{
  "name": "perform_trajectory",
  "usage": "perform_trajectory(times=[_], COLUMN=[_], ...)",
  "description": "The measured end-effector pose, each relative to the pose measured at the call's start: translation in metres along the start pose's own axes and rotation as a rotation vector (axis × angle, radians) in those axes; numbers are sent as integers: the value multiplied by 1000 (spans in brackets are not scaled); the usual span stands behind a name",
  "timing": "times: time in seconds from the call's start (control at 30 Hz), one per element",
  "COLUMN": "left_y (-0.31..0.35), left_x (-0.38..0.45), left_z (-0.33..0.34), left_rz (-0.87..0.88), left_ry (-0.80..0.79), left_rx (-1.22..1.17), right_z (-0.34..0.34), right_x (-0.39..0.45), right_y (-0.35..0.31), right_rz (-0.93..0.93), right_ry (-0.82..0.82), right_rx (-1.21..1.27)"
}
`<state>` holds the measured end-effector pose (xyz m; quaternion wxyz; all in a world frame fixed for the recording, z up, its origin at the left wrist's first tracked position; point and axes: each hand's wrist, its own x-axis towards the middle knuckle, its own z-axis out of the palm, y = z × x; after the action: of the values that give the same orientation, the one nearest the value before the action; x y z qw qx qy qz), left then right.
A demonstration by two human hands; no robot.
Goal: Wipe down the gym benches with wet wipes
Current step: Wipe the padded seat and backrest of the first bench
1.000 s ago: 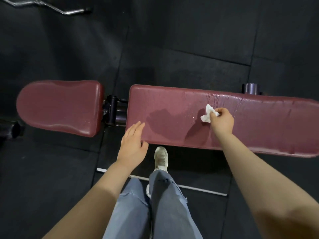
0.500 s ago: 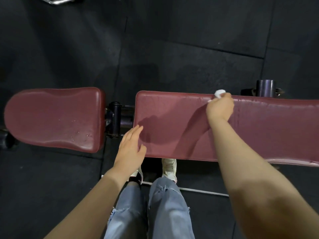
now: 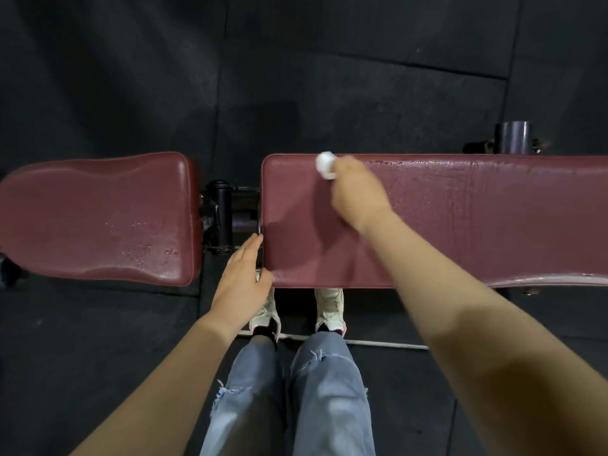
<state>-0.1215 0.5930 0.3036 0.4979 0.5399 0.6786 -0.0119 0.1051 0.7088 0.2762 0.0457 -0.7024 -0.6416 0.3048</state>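
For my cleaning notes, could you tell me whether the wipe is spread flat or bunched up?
Bunched up: the wipe shows only as a small white wad beyond the right hand, near the long pad's far edge.

Right hand [image 3: 358, 192] holding white wipe [image 3: 324, 165] on maroon bench pad [image 3: 477, 218], left hand [image 3: 245, 278] flat at pad's corner

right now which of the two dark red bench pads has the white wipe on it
The long rectangular dark red back pad on the right; the right hand presses the white wipe near its far edge. The shorter rounded seat pad has none.
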Motion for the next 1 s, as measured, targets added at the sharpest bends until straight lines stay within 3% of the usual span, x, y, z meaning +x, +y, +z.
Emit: perform_trajectory(times=[0.13,0.23,0.33,0.43,0.53,0.6,0.77,0.83,0.9,1.0], left_y=[0,1,-1,-3,-7,-9,-3,-7,-12,-17], left_x=[-7,-10,-11,-11,-8,-7,-11,-12,-13,-16], left_z=[6,6,3,-1,-4,-2,7,8,10,15], left_rz=[-17,-26,-30,-49,-31,-27,0,8,21,-9], left_ry=[-35,-62,-67,-86,-109,-131,-144,-133,-99,-74], left_rx=[-17,-27,-12,-6,66,95,48,41,24,-47], right_z=[-57,-58,-7,50,46,27,-42,-51,-33,18], right_x=[-54,-62,-38,-33,-34,-42,-113,-130,-120,-84], right_y=[94,97,23,-61,-78,-41,102,125,105,32], right_rz=[579,776,606,195,-87,-22,661,811,816,574], right_ry=[348,441,367,49,-173,-123,307,375,418,390], right_rx=[73,102,113,116,-12,-14,15,59,100,61])
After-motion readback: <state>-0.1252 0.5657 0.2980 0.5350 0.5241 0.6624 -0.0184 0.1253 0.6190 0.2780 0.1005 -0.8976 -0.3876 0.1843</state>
